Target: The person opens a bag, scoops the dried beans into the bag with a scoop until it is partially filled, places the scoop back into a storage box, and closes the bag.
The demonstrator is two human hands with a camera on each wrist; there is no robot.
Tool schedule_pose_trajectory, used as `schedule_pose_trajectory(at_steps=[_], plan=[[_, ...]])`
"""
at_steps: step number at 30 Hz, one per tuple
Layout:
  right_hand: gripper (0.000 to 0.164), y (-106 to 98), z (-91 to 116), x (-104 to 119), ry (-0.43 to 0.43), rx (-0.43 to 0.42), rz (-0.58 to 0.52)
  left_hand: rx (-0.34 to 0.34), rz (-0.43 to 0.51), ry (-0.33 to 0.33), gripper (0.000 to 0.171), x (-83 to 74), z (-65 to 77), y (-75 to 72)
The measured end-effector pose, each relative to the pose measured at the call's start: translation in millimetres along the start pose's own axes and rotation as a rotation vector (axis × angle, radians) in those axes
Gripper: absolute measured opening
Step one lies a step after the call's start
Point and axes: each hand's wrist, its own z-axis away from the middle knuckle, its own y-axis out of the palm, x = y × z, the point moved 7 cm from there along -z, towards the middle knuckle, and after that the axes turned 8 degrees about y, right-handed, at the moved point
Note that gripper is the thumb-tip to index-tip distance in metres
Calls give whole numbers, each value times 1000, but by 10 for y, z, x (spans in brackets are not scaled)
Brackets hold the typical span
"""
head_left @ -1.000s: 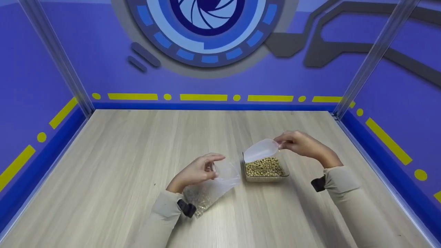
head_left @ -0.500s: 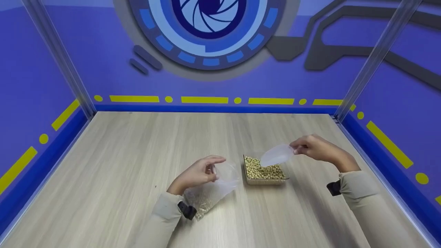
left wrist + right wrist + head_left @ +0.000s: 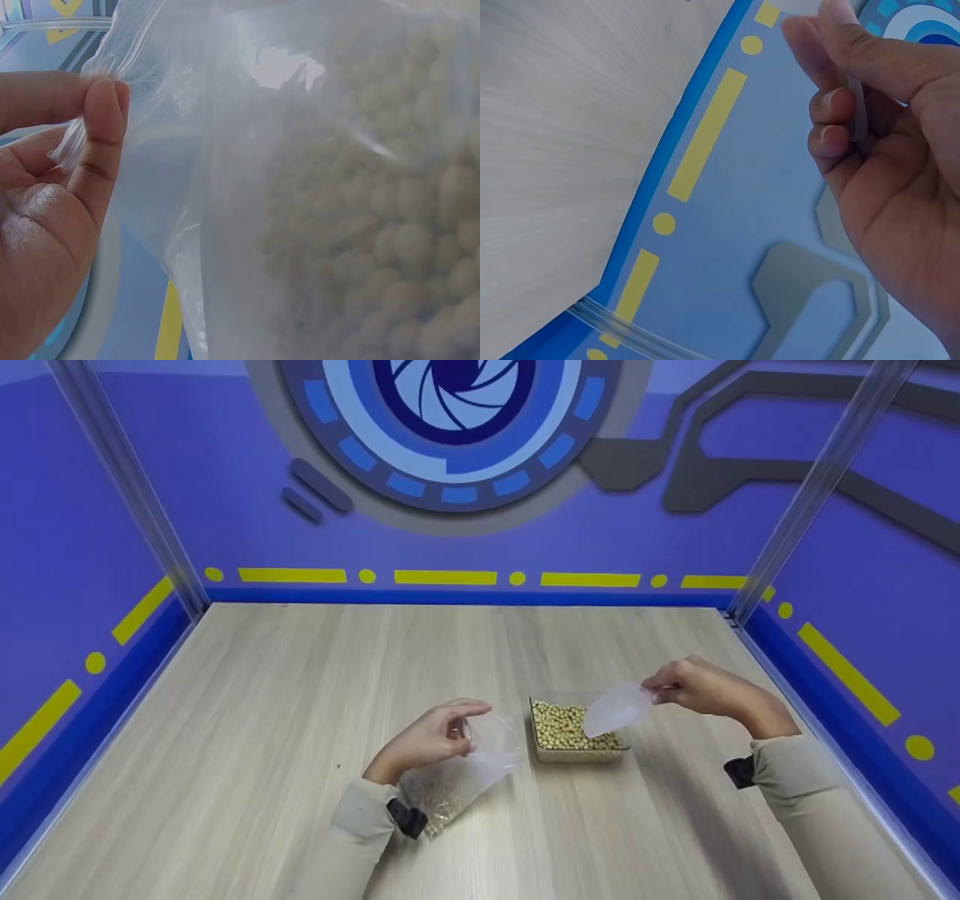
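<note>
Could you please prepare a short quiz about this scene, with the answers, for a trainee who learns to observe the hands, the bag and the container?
1. What does the right hand hold?
a) a metal spoon
b) a translucent white plastic scoop
c) a red cup

2. Fill in: on the light wood-grain table, the transparent rectangular container stands to the person's ____ of the clear plastic bag that the left hand pinches.

3. True or false: the bag is empty.

Key:
1. b
2. right
3. False; round, yellowish beans show through it.
</note>
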Motion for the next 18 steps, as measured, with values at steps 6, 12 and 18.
schedule_pose_trajectory(at_steps=[6, 12, 18], plan=[[23, -20, 22, 23, -1, 21, 41, 10, -5, 10, 56, -27, -7, 5], [21, -33, 36, 42, 11, 41, 51, 9, -8, 7, 56, -19, -5, -4], [19, -28, 51, 67, 49, 64, 86, 5, -3, 9, 56, -21, 7, -4]])
